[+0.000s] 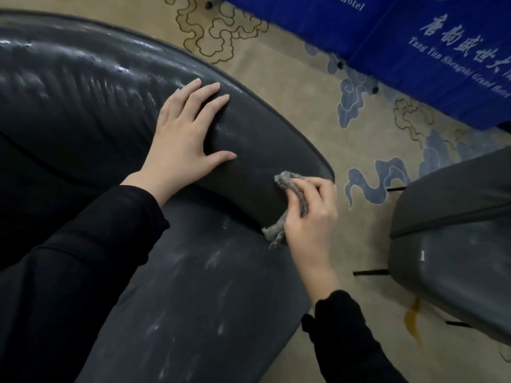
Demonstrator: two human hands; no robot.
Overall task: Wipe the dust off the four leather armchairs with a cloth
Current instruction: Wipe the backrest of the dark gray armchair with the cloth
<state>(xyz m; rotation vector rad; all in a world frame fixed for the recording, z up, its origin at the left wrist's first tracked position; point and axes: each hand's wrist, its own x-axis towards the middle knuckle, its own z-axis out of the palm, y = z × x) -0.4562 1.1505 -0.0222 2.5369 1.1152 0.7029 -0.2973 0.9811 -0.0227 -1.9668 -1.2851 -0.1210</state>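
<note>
The grey cloth [284, 180] is lying bunched against the dark armchair [83, 92] on its curved arm near the tip, the right hand [309, 217] curling its fingers round it. The left hand [188, 134] is resting flat, fingers spread, further back along that arm; a second armchair [453, 244] is standing beyond the tip

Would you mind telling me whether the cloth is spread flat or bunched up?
Bunched up: the cloth is crumpled under the curled fingers of the right hand, ragged ends poking out, against the armchair.
</note>
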